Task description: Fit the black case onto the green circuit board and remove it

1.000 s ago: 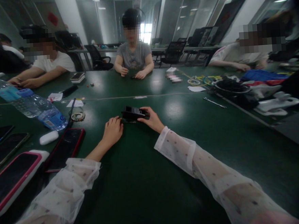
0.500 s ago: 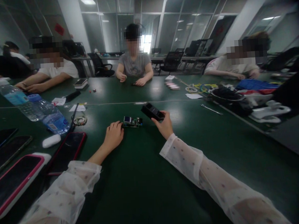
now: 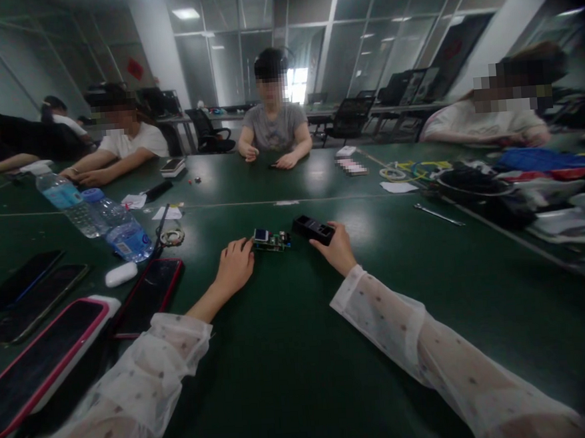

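A small green circuit board [image 3: 272, 240] with a little screen lies on the dark green table [image 3: 282, 353]. My left hand [image 3: 234, 266] rests palm down at the board's left end, fingers slightly apart, the index fingertip at its edge. Just right of the board is a black rectangular casing [image 3: 313, 229], its cut-outs facing up. My right hand [image 3: 338, 248] grips the casing's right end between thumb and fingers. A narrow gap separates casing and board.
On the left are two water bottles [image 3: 123, 231], a white earphone case [image 3: 121, 274], several phones [image 3: 150, 295] and a coil [image 3: 172, 236]. A wrench [image 3: 438, 214] and piled cables [image 3: 480, 182] lie right. People sit across the table.
The black casing in my right hand has tipped flatter and come down toward the table. The whole view has shifted, so things appear further right. My left hand stays beside the board.
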